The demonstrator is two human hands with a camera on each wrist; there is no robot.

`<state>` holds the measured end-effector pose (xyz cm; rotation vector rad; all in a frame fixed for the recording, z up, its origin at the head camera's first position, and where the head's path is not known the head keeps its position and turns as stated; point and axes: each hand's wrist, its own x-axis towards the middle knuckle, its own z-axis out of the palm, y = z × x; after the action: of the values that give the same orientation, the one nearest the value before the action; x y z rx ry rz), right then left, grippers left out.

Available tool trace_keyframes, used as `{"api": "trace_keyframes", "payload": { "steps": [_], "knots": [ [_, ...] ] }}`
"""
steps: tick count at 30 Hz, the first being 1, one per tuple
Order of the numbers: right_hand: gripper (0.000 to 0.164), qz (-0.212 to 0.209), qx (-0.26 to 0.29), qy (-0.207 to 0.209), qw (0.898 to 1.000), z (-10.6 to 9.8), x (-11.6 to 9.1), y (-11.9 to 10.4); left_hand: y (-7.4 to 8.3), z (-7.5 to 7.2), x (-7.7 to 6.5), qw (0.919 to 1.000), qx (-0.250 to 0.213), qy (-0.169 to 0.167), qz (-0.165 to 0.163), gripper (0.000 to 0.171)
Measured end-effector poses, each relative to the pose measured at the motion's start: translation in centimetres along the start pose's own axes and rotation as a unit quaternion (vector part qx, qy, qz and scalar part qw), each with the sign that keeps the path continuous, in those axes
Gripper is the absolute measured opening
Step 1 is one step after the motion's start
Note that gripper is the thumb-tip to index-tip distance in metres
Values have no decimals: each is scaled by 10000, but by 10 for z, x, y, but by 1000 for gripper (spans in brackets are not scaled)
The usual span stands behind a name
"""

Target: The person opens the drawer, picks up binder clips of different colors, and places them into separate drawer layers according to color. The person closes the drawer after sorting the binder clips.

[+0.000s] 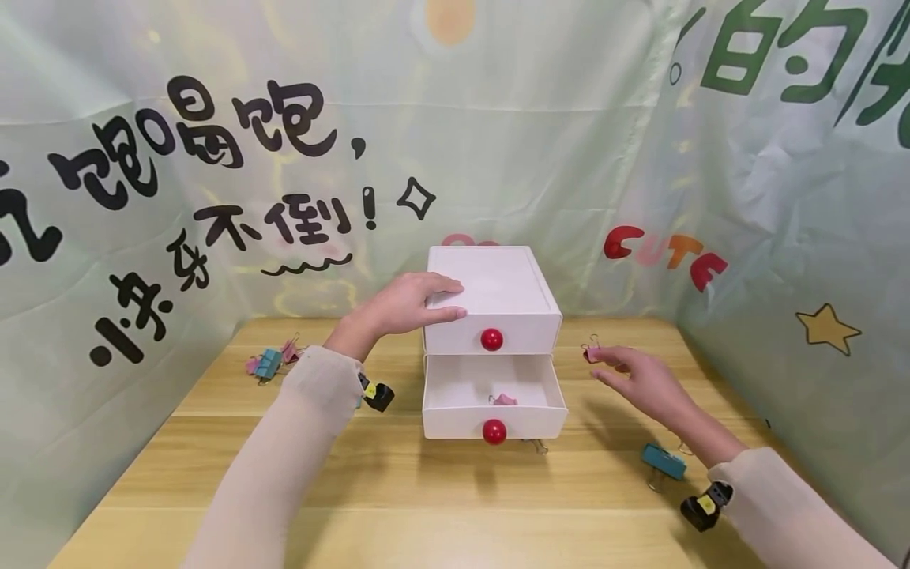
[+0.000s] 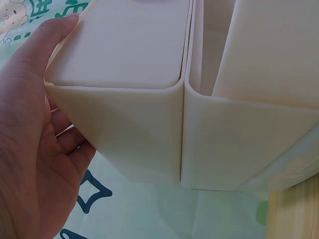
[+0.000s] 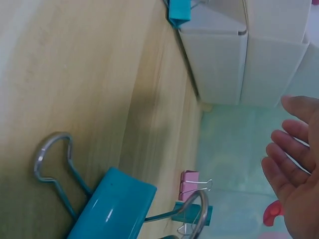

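A white two-drawer box [image 1: 490, 280] with red knobs stands mid-table. Its upper drawer [image 1: 455, 335] is closed, while the lower drawer [image 1: 455, 423] is pulled out and has a pink binder clip [image 1: 505, 400] inside. My left hand [image 1: 408, 304] rests on the box's upper left edge, with fingers over the top and thumb [image 2: 55, 31] along the front edge. To the right of the box, my right hand [image 1: 647, 379] reaches forward with fingers loosely extended and nothing in the palm. Another pink binder clip [image 1: 592, 352] overlaps its fingertips in the head view.
A large teal binder clip [image 1: 664, 461] lies under my right forearm. Pink and teal binder clips [image 1: 268, 363] sit in a cluster at the left. Part of another clip [image 1: 538, 446] shows below the lower drawer. A printed cloth [image 1: 540, 158] hangs behind the wooden table [image 1: 455, 521].
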<state>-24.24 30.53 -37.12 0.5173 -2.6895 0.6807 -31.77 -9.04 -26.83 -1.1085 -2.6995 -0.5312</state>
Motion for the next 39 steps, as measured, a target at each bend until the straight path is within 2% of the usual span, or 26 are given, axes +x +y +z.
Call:
{"api": "trace_keyframes", "payload": {
  "steps": [10, 14, 21, 28, 32, 39],
  "knots": [
    [66, 877, 86, -178, 9960, 8, 19, 14, -3, 0, -2, 10000, -31, 41, -66, 60],
    [74, 1080, 87, -234, 9938, 15, 27, 18, -5, 0, -3, 9999, -54, 47, -96, 60],
    [81, 1251, 125, -218, 9918, 30, 41, 26, -3, 0, -6, 9998, -142, 30, -148, 59],
    [81, 1672, 312, -136, 9853, 46, 48, 39, -3, 3, -4, 9999, -115, 35, -109, 59],
    [87, 1922, 394, -199, 9804, 50, 49, 46, -3, 6, -4, 9999, -116, 41, -85, 60],
    [106, 2221, 244, -652, 9725, 49, 59, 54, -3, 4, -2, 9999, -78, 79, 81, 58]
  ]
}}
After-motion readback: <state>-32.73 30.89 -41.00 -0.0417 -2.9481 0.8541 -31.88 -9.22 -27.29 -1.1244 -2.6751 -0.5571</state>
